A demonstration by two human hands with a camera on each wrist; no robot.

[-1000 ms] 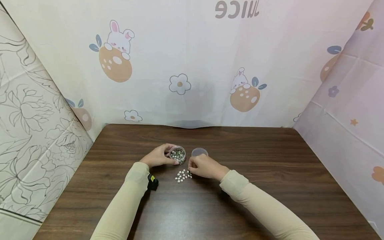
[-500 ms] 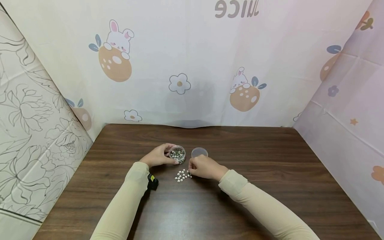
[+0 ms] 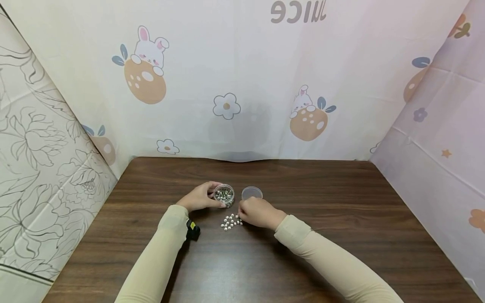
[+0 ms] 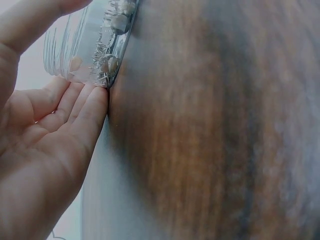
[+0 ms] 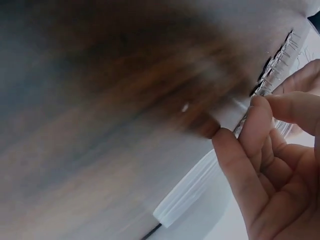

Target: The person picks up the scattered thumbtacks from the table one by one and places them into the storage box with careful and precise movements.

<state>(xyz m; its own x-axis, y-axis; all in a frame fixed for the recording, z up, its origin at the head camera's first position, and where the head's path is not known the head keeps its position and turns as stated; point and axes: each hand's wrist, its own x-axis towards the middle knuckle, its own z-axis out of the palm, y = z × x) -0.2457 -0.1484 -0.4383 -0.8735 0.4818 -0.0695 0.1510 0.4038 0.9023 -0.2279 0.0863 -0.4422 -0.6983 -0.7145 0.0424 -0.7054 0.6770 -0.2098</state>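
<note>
My left hand (image 3: 200,197) holds the side of a clear round jar (image 3: 229,205), thumb on the near side and fingers behind. Thumbtacks (image 3: 223,194) with silvery heads fill part of this jar; their pins show in the left wrist view. Just in front, loose thumbtacks (image 3: 229,221) lie in a small cluster, several with pins pointing up in the right wrist view. At the cluster's right edge, my right hand (image 3: 259,212) pinches thumb and index finger (image 5: 257,117) together. A thin bright sliver, seemingly a thumbtack's pin (image 5: 240,104), shows at those fingertips; its head is hidden.
Behind my right hand a clear round lid (image 3: 251,192) lies on the dark wooden table (image 3: 322,189). A printed cloth (image 3: 257,75) hangs along the table's back edge. My left wrist carries a black camera (image 3: 193,231).
My right hand has turned slightly at the edge of the thumbtack cluster, its knuckles now covering the fingertips more. The left hand and the jar stay in place.
</note>
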